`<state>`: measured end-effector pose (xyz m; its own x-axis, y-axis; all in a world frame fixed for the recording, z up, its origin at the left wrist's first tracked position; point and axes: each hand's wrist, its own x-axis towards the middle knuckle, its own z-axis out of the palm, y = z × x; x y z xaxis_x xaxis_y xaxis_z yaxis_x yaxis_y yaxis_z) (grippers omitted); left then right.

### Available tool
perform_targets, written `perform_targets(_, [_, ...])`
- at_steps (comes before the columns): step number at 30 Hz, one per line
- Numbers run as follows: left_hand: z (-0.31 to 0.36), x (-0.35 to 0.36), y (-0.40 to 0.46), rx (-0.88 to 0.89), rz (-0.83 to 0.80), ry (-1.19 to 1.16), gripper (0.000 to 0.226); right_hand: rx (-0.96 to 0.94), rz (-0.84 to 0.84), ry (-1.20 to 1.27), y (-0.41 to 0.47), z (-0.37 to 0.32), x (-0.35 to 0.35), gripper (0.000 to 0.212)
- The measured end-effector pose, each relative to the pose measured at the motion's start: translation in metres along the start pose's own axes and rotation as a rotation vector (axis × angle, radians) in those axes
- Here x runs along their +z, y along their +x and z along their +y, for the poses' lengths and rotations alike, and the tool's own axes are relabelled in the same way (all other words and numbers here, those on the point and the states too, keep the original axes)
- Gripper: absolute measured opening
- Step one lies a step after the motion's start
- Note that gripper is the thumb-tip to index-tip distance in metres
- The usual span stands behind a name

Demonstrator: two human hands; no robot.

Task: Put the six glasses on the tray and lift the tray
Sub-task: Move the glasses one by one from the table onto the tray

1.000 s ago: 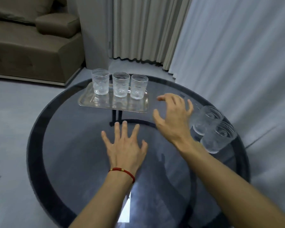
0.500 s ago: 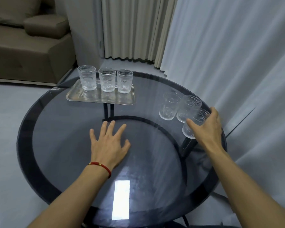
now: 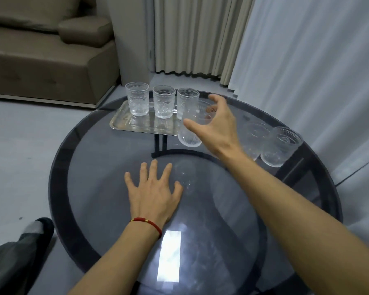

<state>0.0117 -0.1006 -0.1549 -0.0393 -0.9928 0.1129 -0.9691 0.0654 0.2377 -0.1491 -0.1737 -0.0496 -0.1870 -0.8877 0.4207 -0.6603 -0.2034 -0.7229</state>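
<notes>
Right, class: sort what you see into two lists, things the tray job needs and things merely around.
Needed: tray; three glasses on it; glass in right hand; two glasses on the table; left hand flat on the table.

Merely around: sofa; curtains; red bracelet.

Bare forearms, no sleeves.
A thin red cord bracelet with gold beads circles the left wrist; grey trousers show lower left.

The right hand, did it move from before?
Yes. The right hand carried a glass leftward from the table's right side to the tray.
</notes>
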Motion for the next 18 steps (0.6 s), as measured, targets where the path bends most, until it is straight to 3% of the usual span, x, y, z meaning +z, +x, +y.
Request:
perform_targets(8, [0.002,0.005,0.002,0.006,0.031,0.018,0.066,0.098,-0.028,-0.053,0.081,0.009,0.089,0.084])
perform_targets(18, [0.004,0.007,0.003,0.006,0.026,0.027,0.065,0.127,-0.135,-0.131,0.088,0.022,0.105,0.08])
